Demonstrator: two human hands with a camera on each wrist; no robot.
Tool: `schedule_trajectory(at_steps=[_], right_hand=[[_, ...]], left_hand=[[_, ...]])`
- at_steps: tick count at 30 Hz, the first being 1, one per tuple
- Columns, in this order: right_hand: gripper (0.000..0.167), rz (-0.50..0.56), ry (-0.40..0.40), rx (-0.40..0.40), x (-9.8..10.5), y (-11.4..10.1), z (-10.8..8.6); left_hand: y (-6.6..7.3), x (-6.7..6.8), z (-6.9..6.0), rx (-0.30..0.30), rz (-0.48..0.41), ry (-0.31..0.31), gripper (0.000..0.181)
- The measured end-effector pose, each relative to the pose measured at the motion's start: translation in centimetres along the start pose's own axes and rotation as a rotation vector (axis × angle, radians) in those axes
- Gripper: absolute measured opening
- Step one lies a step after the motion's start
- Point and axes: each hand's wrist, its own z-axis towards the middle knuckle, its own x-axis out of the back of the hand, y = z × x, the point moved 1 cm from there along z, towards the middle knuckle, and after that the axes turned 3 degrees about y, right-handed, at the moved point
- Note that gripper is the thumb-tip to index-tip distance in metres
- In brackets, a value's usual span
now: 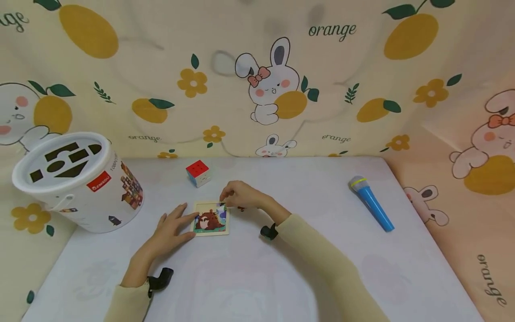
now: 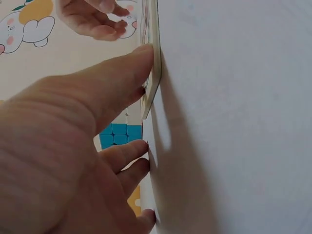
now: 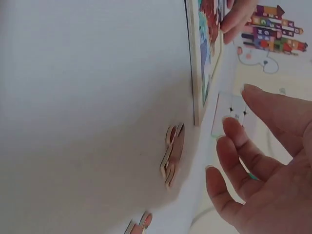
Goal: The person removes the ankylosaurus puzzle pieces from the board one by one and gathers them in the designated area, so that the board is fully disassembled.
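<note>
The elevated head view faces forward and down over a white table (image 1: 257, 277); both wrist views, low and close, share a square, pale-rimmed picture board (image 1: 213, 221).

The right wrist view's lower edge cuts off a loose puzzle piece (image 3: 137, 228)

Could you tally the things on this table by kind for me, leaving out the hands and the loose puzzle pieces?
Framed picture puzzle: 1
Rubik's-style cube: 1
Blue toy microphone: 1
White bucket with shape-slotted lid: 1
Total: 4
</note>
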Motion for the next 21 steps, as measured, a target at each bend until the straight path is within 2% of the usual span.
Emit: schedule_trajectory(at_steps=[9, 14, 21], right_hand=[[0.021, -0.179, -0.070, 0.049, -1.0, -0.8, 1.5], [0.023, -0.221, -0.099, 0.011, -1.3, -1.0, 1.9], [0.019, -0.289, -0.115, -0.011, -1.7, -0.8, 2.4]], left_hand=[[-0.2, -0.3, 0.0, 0.003, 0.005, 0.020, 0.055], [-0.3, -0.4, 0.0, -0.002, -0.001, 0.030, 0.053], [-0.4, -0.4, 0.1, -0.012, -0.003, 0.031, 0.053]])
